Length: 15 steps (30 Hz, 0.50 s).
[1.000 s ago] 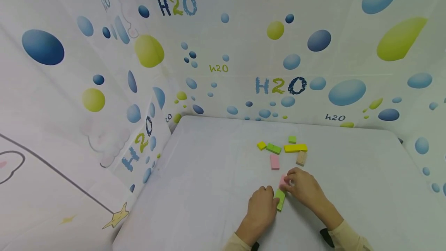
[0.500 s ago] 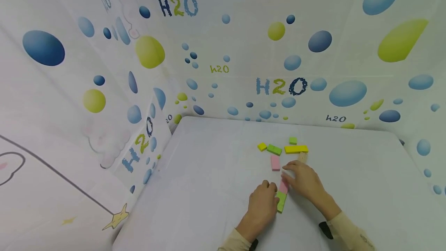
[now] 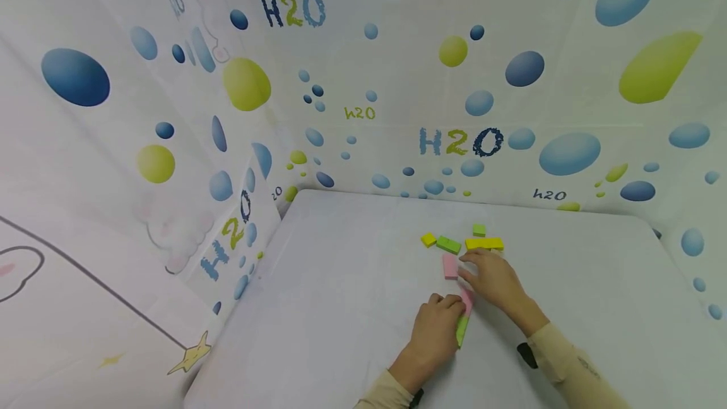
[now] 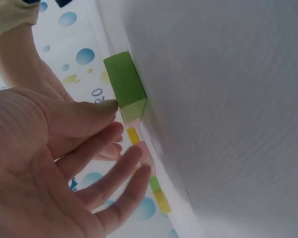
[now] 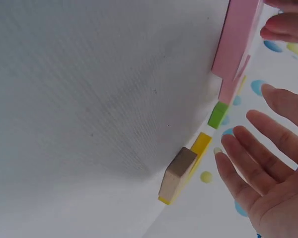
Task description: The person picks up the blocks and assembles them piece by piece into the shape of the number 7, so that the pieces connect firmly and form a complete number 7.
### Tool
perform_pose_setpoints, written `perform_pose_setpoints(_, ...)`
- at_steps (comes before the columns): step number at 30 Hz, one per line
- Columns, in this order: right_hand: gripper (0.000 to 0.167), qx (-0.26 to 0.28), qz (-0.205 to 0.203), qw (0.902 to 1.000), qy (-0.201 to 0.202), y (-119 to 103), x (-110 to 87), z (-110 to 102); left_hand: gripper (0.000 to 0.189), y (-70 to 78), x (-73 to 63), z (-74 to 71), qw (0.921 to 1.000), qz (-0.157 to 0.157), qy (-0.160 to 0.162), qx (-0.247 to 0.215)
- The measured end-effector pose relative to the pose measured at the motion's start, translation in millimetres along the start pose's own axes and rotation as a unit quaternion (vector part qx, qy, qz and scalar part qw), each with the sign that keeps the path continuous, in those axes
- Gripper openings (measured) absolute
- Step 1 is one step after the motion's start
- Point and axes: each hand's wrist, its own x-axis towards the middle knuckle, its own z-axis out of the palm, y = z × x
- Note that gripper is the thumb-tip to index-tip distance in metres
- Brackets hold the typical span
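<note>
In the head view a light green block (image 3: pixel 462 333) and a pink block (image 3: pixel 467 300) lie end to end on the white table. My left hand (image 3: pixel 433 332) is beside them on the left; in the left wrist view its thumb touches the green block (image 4: pixel 124 79) and the other fingers are loosely extended. My right hand (image 3: pixel 496 278) hovers just right of a second pink block (image 3: pixel 450 266), fingers spread and holding nothing. A wooden block (image 5: pixel 176 173), seen in the right wrist view, is mostly hidden by that hand in the head view.
Farther back lie a long yellow block (image 3: pixel 484 243), a green block (image 3: pixel 449 244), a small yellow block (image 3: pixel 428 240) and a small green block (image 3: pixel 479 230). A white wall sheet (image 3: pixel 392 68) with coloured dots rises behind the table.
My right hand has let go of the nearer pink block and moved away toward the farther one. The left hand has shifted slightly forward and right along the joined blocks.
</note>
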Motion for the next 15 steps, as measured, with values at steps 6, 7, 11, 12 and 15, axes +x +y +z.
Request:
perform_pose_setpoints(6,0.038,0.01,0.001,0.9999,-0.013,2.3,7.6,3.0,0.04,3.1,-1.4,-0.1,0.9996,0.007,0.002,0.026)
perform_pose_setpoints(7,0.04,0.016,0.0,0.9997,-0.017,2.5,8.4,3.4,0.039,3.6,-1.7,-0.4,0.9996,0.008,0.004,0.026)
perform_pose_setpoints(11,0.045,0.023,-0.01,0.9991,-0.034,4.7,12.6,6.4,0.037,4.4,-2.3,-1.8,0.9997,0.004,0.008,0.021)
perform_pose_setpoints(12,0.046,0.022,-0.014,0.999,-0.037,5.3,13.8,7.1,0.037,4.4,-2.2,-2.3,0.9998,0.003,0.007,0.02)
perform_pose_setpoints(15,0.045,0.01,-0.028,0.9987,-0.042,7.6,16.7,8.2,0.038,4.7,-1.8,-4.1,0.9999,-0.001,0.002,0.015)
